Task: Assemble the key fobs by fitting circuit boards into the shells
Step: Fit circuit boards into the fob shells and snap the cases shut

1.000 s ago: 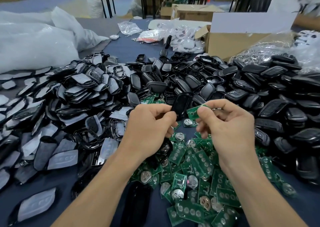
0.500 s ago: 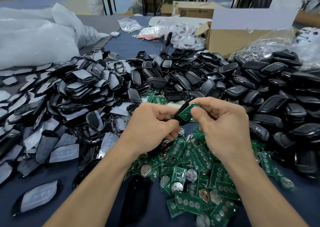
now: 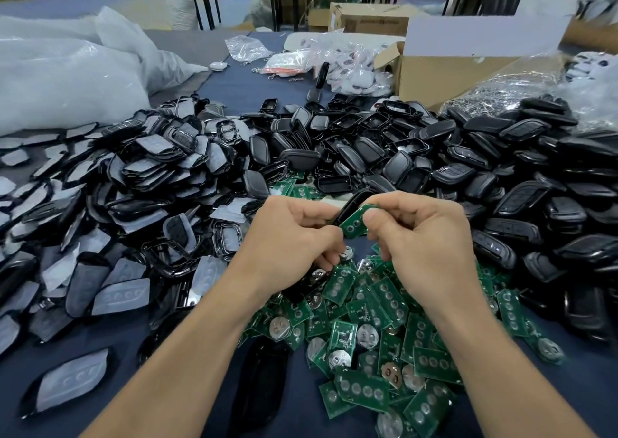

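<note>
Just above the far edge of the heap of green circuit boards (image 3: 389, 298), both hands meet over 1 key fob. The left hand (image 3: 294, 237) has its fingers curled tight around a black shell (image 3: 351, 205), of which only the upper end shows between the 2 hands. The right hand (image 3: 428, 237) pinches a green circuit board (image 3: 352, 225) between thumb and forefinger, its other fingers curled under. The board is tilted and touches the shell; whether it is seated I cannot tell. 2 round contact pads show on its face, with no readable lettering.

Many boards in the heap lie contact side up with rows of 3 or 4 round pads, while others show silver coin-cell holders (image 3: 366, 335); their small white print is too fine to read. Beyond and to the right of the heap spreads a big pile of black shells (image 3: 401, 163). To the left of the heap lies a pile of grey rubber button pads (image 3: 153, 146), some embossed with a row of ovals. On the near left side of the heap rests a lone black shell half (image 3: 264, 380) on the dark blue table cover (image 3: 254, 86). Far beyond the heap stand an open cardboard carton (image 3: 444, 76) and bulky clear plastic bags (image 3: 67, 79); printing on a brown box (image 3: 371, 22) behind them is blurred.
</note>
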Motion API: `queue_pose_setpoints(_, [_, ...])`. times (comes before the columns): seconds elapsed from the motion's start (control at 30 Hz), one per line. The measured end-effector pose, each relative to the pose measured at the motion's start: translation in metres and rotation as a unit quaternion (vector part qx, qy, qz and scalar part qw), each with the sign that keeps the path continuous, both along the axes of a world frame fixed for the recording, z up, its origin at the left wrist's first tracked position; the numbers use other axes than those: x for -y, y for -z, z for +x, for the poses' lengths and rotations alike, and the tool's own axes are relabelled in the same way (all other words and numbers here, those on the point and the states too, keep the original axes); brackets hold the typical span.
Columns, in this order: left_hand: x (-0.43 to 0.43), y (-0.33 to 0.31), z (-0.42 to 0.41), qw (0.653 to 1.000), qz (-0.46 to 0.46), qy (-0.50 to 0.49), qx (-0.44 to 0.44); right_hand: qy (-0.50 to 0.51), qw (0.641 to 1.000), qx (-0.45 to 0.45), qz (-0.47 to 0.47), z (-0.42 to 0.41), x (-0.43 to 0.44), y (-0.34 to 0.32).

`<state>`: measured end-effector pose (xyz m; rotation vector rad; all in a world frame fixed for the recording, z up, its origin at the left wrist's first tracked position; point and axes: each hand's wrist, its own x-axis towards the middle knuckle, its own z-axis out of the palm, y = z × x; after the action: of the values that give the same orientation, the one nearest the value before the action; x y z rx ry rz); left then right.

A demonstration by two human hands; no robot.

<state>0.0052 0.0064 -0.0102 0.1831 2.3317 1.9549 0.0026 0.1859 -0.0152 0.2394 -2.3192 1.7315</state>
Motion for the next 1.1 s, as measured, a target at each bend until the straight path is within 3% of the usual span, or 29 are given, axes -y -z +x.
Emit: queue_pose_setpoints(1.1, [-0.0014, -0.0041, 0.0028, 0.999, 0.039, 0.007, 0.006, 0.076, 0.995, -0.057, 0.038, 0.0061, 0.0055, -0.0021])
